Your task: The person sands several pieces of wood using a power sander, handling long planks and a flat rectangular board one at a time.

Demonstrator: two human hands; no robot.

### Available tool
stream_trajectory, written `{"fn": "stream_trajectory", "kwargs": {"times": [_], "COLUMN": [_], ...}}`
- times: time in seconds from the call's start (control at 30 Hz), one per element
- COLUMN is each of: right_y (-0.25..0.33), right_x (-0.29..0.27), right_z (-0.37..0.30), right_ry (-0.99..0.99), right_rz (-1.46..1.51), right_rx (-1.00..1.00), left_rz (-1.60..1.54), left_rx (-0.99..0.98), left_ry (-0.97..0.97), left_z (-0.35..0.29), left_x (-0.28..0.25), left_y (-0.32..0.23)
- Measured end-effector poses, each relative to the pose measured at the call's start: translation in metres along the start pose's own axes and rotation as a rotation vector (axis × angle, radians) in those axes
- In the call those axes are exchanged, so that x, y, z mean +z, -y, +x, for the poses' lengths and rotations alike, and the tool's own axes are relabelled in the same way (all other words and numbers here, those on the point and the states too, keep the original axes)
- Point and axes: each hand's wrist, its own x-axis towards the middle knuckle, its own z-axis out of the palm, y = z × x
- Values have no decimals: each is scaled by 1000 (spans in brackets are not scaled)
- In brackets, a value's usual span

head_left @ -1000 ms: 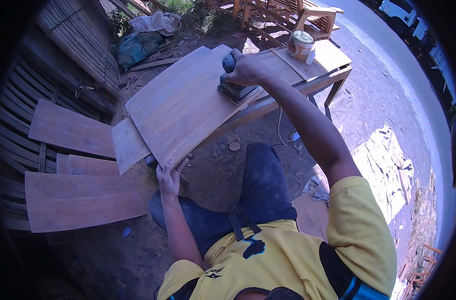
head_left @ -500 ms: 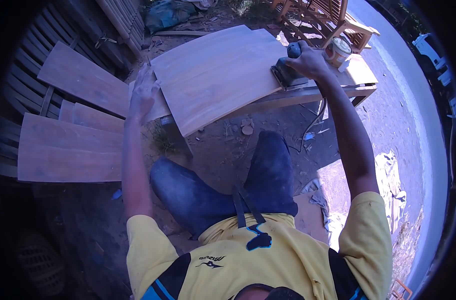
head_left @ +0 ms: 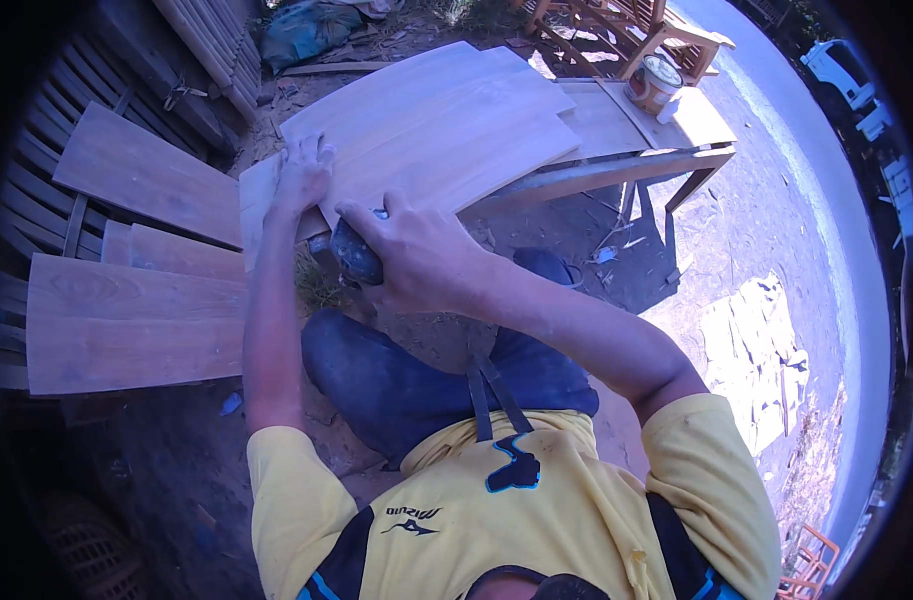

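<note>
A wide pale wooden board [head_left: 427, 120] lies aslant on a low wooden bench. At its left edge rests my left hand [head_left: 302, 177], its fingers spread and lying on the wood, gripping no tool. My right hand [head_left: 417, 245] is closed round a dark electric sander [head_left: 355, 252], by the board's near left corner. The hand covers part of the sander, and I cannot tell whether its pad touches the wood. A smaller pale board [head_left: 260, 205] shows beneath my left hand.
Several loose wooden boards [head_left: 137, 320] lean over dark slats at the left. On the right end of the bench [head_left: 617, 172] stands a tub [head_left: 655, 85]. Slatted wooden furniture [head_left: 677, 45] is at the far right, with a cloth [head_left: 757, 350] on the ground nearer me.
My right hand has carried the sander leftward and nearer, from the board's right end to its near left corner. My left hand has shifted slightly along the left edge.
</note>
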Motion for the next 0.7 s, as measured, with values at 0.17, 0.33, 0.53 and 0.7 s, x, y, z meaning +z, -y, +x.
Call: {"fn": "stream_trajectory", "kwargs": {"times": [0.17,0.33,0.53,0.7], "right_y": [-48,-144,-236,-176], "right_x": [13,-23,-71,-42], "right_z": [-50,-80,-92,-72], "right_ry": [-205,-499,-662,-598], "right_rz": [12,-74,-11,-25], "right_rx": [-6,154,478,218], "left_rz": [268,279,257,348], "left_rx": [31,35,2,19], "left_ry": [-84,-76,-56,-14], "left_z": [-13,-18,-24,-21], "left_x": [14,4,2,4], "left_y": [-41,-48,-58,-45]}}
